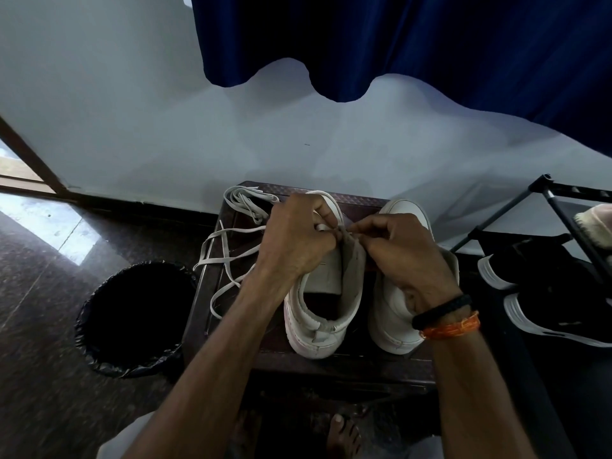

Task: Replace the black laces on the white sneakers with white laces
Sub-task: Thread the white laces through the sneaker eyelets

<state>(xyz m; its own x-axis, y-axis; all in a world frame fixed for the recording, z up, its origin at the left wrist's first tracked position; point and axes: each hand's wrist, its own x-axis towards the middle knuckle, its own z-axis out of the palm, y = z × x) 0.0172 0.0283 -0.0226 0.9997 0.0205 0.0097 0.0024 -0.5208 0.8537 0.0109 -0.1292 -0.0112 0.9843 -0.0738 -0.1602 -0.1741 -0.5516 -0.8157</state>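
Two white sneakers stand side by side on a dark stool (231, 326), heels toward me. My left hand (294, 240) grips the upper of the left sneaker (318, 313) and pinches a white lace (225, 260) at an eyelet. That lace trails off to the left over the stool's edge. My right hand (400, 253) pinches the same spot from the right, above the right sneaker (394, 329). A second white lace (245, 202) lies bunched at the stool's far left corner. No black lace is in view.
A bin with a black liner (132, 316) stands on the floor left of the stool. A black shoe rack (563, 213) with black-and-white shoes (546, 293) is at the right. A white wall and a blue curtain (430, 44) are behind. My bare feet (341, 435) are below the stool.
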